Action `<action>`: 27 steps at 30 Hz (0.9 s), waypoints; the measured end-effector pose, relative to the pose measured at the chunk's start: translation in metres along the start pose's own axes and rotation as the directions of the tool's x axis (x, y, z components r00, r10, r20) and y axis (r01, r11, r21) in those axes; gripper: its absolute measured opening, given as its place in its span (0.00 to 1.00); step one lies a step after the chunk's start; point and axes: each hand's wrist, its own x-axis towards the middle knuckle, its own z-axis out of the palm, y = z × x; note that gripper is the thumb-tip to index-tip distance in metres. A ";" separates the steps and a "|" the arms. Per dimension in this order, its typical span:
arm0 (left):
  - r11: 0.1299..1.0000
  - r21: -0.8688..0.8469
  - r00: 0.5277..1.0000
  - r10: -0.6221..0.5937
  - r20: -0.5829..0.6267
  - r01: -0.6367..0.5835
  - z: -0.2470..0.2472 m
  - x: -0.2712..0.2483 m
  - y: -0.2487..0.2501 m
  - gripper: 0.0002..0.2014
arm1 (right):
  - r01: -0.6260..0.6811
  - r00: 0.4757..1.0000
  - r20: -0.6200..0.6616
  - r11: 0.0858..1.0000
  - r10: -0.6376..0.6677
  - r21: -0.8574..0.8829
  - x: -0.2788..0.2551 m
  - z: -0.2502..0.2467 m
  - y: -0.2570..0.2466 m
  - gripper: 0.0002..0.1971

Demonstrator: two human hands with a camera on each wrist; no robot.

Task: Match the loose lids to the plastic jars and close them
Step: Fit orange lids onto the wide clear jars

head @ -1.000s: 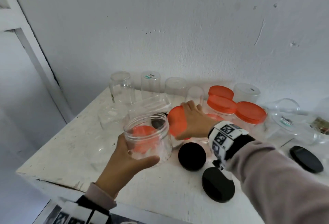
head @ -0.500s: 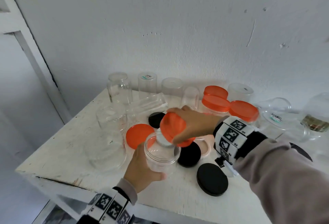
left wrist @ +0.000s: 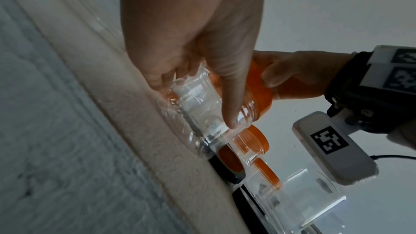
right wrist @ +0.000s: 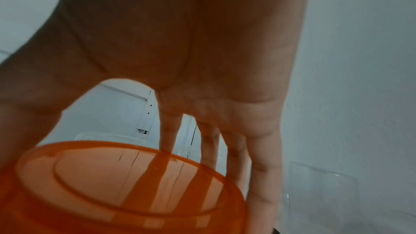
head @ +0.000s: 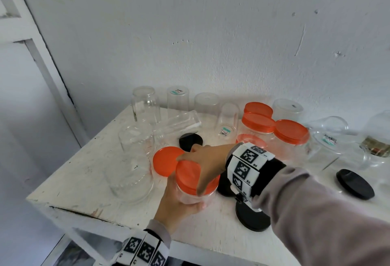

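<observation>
My left hand [head: 179, 200] grips a clear plastic jar [head: 195, 197] from below and the side, near the table's front edge. An orange lid [head: 190, 178] sits on the jar's mouth, and my right hand [head: 202, 160] grips that lid from above, fingers spread round its rim. In the left wrist view my left fingers [left wrist: 227, 95] wrap the clear jar [left wrist: 202, 106] with the orange lid [left wrist: 258, 92] at its top. The right wrist view looks at the orange lid [right wrist: 126, 184] under my palm.
A loose orange lid [head: 163, 161] lies just left of the jar. Black lids [head: 354, 184] [head: 190, 141] [head: 252, 218] lie on the white table [head: 88, 177]. Closed orange-lidded jars [head: 291, 132] and several upturned clear jars [head: 145, 103] stand along the wall.
My right hand brought the orange lid down onto the jar's mouth. My left hand drew the jar nearer to the front edge.
</observation>
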 end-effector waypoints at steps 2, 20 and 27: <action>0.999 0.020 0.999 -0.034 -0.010 0.034 0.000 0.000 0.000 0.53 | 0.001 1.000 -0.004 1.000 -0.001 -0.018 0.000 0.001 -0.002 0.53; 0.996 0.074 0.997 -0.039 -0.066 0.044 0.002 0.003 -0.008 0.50 | -0.026 0.999 -0.026 1.000 0.026 0.014 -0.003 0.002 -0.006 0.54; 0.992 0.105 0.996 -0.058 -0.065 0.065 0.001 0.003 -0.007 0.48 | -0.048 0.998 -0.034 0.998 0.047 -0.042 -0.004 0.002 -0.007 0.51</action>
